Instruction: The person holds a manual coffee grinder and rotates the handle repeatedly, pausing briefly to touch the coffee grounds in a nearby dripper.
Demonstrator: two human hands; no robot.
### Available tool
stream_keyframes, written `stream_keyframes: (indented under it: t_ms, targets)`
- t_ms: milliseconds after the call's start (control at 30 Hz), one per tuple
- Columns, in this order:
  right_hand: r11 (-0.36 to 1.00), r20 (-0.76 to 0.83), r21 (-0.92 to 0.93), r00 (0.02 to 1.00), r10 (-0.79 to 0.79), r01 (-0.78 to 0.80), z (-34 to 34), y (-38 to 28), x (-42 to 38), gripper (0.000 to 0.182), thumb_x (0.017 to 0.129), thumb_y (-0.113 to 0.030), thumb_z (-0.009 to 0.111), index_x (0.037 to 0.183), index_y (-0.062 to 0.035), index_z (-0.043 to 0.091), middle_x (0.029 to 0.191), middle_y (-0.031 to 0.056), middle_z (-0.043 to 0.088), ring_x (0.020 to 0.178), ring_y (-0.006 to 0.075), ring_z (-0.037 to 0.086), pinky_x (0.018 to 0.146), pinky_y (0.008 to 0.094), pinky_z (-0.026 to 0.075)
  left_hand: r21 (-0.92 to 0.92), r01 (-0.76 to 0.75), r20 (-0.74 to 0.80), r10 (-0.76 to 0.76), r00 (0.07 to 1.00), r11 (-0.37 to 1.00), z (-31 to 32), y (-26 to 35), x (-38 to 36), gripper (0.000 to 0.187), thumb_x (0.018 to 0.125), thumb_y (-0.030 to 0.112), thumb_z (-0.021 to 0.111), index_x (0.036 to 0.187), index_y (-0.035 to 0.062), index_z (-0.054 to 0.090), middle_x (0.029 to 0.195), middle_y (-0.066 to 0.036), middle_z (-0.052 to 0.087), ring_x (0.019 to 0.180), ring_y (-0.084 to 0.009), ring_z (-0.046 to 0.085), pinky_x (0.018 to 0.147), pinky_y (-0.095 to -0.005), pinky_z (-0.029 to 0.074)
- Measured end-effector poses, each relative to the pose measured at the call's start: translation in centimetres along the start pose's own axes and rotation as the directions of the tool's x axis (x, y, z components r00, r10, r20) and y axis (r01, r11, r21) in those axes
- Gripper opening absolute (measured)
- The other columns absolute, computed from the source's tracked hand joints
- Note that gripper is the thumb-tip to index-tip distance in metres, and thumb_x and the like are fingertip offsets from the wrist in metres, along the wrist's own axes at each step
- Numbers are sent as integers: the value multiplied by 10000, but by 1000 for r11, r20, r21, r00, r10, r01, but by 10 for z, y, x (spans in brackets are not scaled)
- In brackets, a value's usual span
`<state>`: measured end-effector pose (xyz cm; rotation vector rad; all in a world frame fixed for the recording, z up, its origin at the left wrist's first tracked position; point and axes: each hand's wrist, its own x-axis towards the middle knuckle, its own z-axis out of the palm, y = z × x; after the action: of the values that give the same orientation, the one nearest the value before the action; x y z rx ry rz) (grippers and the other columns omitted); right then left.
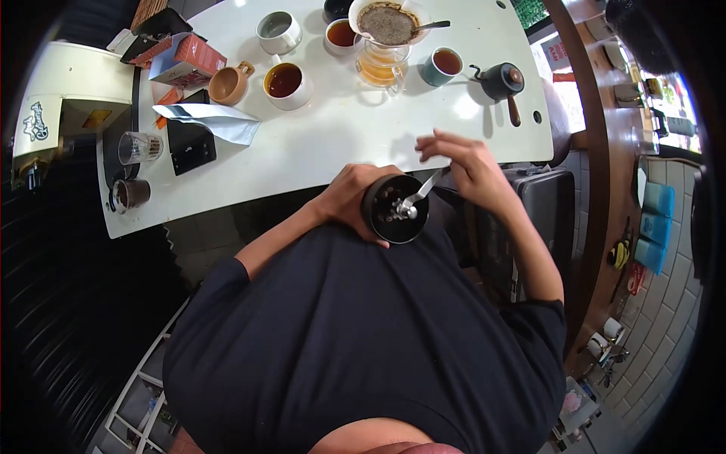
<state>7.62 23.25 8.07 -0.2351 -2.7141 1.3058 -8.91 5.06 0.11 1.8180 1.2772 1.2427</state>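
Close to my body, below the table's front edge, a black hand coffee grinder [395, 231] is held with its open top facing up. A few coffee beans show inside it around the metal shaft. My left hand [349, 198] is wrapped around the grinder's left side, fingers closed. From the shaft, a silver crank [428, 189] slants up to the right. At its outer end is my right hand [467, 168], gripping the crank's end, which the palm hides. The fingers of that hand are partly stretched and slightly blurred.
The white table [333, 151] carries several cups, a dripper [387, 23] with wet grounds over a glass server [380, 66], and a black kettle [501, 82]. At left are a silver bag [215, 121], a black scale [190, 144] and a glass of grounds [131, 195].
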Motion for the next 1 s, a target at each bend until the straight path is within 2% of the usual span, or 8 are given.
stream_keyframes:
  t_ms: [200,267,433,600,733,767,900,1000]
  targets:
    - [976,31,188,994,107,-110,31,-37,-58,725,591,173,376,1266,-45,526,1421,279,422,1362,425,388,1141,459,336,-5,126,-216,-124,969,992,2,-5,-19,850,460,475,922,1115,51,583,975,-74,670,822,-259,694,764,-347,555]
    - [966,-358,73,910,-208,249,55,-34,-50,691,636,171,422,1269,-76,552,1459,272,375,1377,443,364,1140,488,325,-179,183,-318,-233,919,967,6,-8,-21,877,467,485,920,1135,32,578,998,-72,672,879,-229,702,806,-332,554]
    - [794,35,198,805,-592,575,45,-63,-7,281,827,-35,672,1106,-61,687,1455,268,400,1356,423,414,1099,538,353,-177,249,-409,-302,861,952,20,-18,-16,642,615,334,870,1089,14,577,874,-106,692,779,-232,705,710,-351,559]
    - [602,82,123,596,-799,789,86,-94,75,279,841,-155,587,1042,5,695,1423,246,439,1354,336,426,1149,426,346,-180,389,-265,-425,866,904,44,-22,5,633,613,306,865,1104,41,567,803,-116,672,697,-276,683,642,-368,531]
    - [786,189,-193,809,-557,587,96,-57,130,317,729,16,598,999,-89,725,1219,123,614,1050,307,634,857,371,544,9,38,-340,-33,940,999,42,-14,-21,754,513,359,912,1095,13,580,843,-117,674,750,-278,689,714,-364,534]
    - [847,373,-221,845,-384,483,67,-61,138,311,706,64,579,964,-62,697,1208,111,619,1015,334,638,813,393,533,-113,97,-288,-126,949,989,33,-2,-16,931,435,404,945,1167,-15,552,1010,-122,668,914,-267,678,845,-375,521]
    - [869,239,4,843,-482,495,42,-34,121,426,681,132,483,1027,-50,652,1213,103,618,1037,356,618,830,431,502,-124,177,1,-179,984,976,24,6,-11,1020,473,447,942,1263,-18,495,1119,-110,637,1031,-245,640,911,-371,508]
    - [948,181,-81,940,-290,308,18,11,99,675,640,156,401,1235,-106,582,1310,142,568,1152,391,551,949,451,446,-465,203,-304,-371,878,862,52,-37,-64,926,505,462,930,1193,-18,538,996,-100,669,927,-201,665,856,-337,525]
